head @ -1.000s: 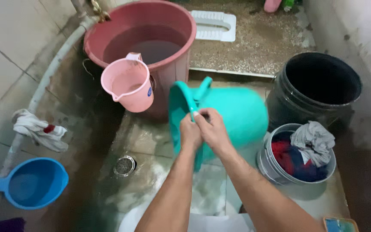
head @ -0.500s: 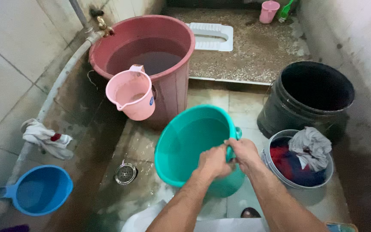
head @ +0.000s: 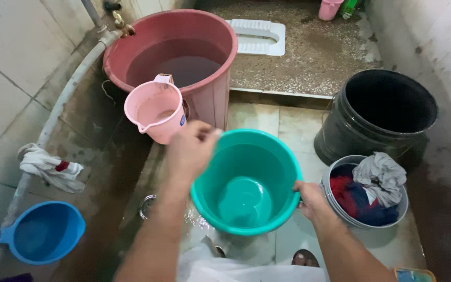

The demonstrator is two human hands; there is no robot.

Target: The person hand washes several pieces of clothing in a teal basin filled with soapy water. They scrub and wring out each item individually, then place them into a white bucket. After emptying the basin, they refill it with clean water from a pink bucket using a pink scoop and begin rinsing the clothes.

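A teal plastic bucket (head: 246, 180) stands upright and empty in front of me, its wet bottom showing. My right hand (head: 311, 201) grips its rim on the right side. My left hand (head: 191, 151) is raised over the bucket's left rim, fingers loosely curled, holding nothing that I can see. A pink jug (head: 155, 109) hangs on the rim of a large pink bucket (head: 215, 99) filled with water, just beyond my left hand.
A black bucket (head: 387, 112) stands at the right. A grey pail (head: 366, 196) holds wet clothes. A blue scoop (head: 43, 232) and a crumpled rag (head: 48, 167) lie at the left, beside a pipe (head: 63, 99). A floor drain (head: 147, 206) sits near my left arm.
The teal bucket was tipped on its side, then turned upright. My hands have spread from one spot on the rim: the right stays gripping, the left has lifted away.
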